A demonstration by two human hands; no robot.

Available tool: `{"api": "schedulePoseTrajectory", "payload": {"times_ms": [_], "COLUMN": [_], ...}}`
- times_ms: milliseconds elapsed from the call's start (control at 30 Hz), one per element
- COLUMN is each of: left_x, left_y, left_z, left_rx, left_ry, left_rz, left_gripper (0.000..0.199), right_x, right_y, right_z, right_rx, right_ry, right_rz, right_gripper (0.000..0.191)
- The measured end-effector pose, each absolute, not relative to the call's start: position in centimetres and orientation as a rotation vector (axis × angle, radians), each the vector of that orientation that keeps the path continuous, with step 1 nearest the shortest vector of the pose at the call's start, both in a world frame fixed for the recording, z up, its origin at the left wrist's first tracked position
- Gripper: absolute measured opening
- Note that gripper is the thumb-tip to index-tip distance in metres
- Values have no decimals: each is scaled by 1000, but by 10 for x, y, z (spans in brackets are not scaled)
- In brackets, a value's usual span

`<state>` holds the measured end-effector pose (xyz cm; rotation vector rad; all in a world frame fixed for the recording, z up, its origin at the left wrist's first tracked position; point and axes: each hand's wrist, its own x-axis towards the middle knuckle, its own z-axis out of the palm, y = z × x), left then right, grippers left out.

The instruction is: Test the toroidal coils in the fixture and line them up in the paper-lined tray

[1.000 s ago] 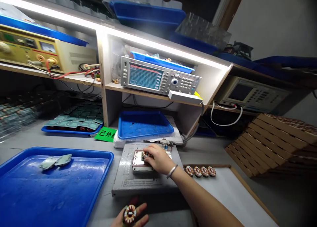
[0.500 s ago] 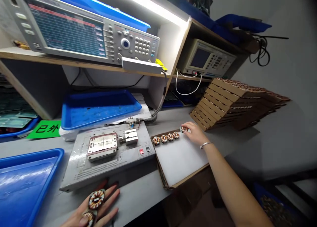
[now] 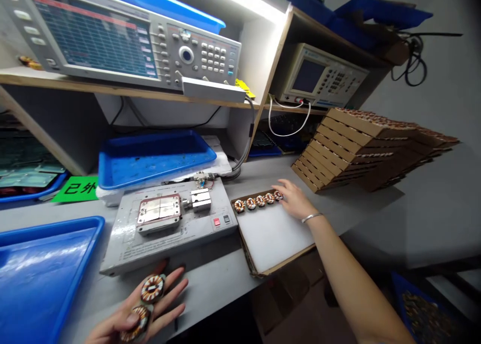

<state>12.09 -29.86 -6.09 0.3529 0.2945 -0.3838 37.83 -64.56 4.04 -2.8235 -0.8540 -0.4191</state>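
Note:
My left hand (image 3: 158, 309), palm up at the bench's front, holds two copper-wound motor stators. One stator (image 3: 152, 288) lies on the fingers; the other stator (image 3: 136, 323) is pressed under my thumb, while the remaining fingers spread outward. At the far edge of a shallow cardboard tray (image 3: 259, 274), my right hand (image 3: 296, 200) touches the rightmost stator (image 3: 278, 196) of a row. Its fingers are apart around that stator's right side. Several stators stand side by side there, including the leftmost one (image 3: 239, 206), on a white liner (image 3: 274, 239).
Left of the tray is a grey test fixture (image 3: 169, 239) with a metal clamp block. Blue trays (image 3: 158, 156) sit behind and at left. Stacked cardboard trays (image 3: 338, 143) rise at right. Shelves above hold a tester (image 3: 112, 38) and a second instrument (image 3: 319, 78).
The stator at my right hand has moved left against the row, closing the gap, and my fingers have loosened around it. My left hand still holds two stators.

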Motion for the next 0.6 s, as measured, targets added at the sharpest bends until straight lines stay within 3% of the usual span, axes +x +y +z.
{"api": "schedulePoseTrajectory", "payload": {"times_ms": [100,233,333,433,600], "left_x": [123,129,127,120,111], "left_y": [-302,-307,-308,-303,-290], "left_z": [-52,-45,-40,-38,-39], "left_rx": [320,251,311,331,262], "left_ry": [212,110,79,67,3], "left_rz": [-367,-349,-344,-327,-357], "left_gripper": [90,82,68,56,61], "right_x": [337,269,241,236,245], "right_y": [-597,-507,-455,-431,-418], "right_z": [67,76,59,46,52], "right_rx": [-2652,-2164,-2038,-1982,-1872], "right_ry": [-1068,-1557,-1840,-2085,-2167], "right_rz": [-477,-52,133,210,411], "right_gripper": [44,44,46,36,34]}}
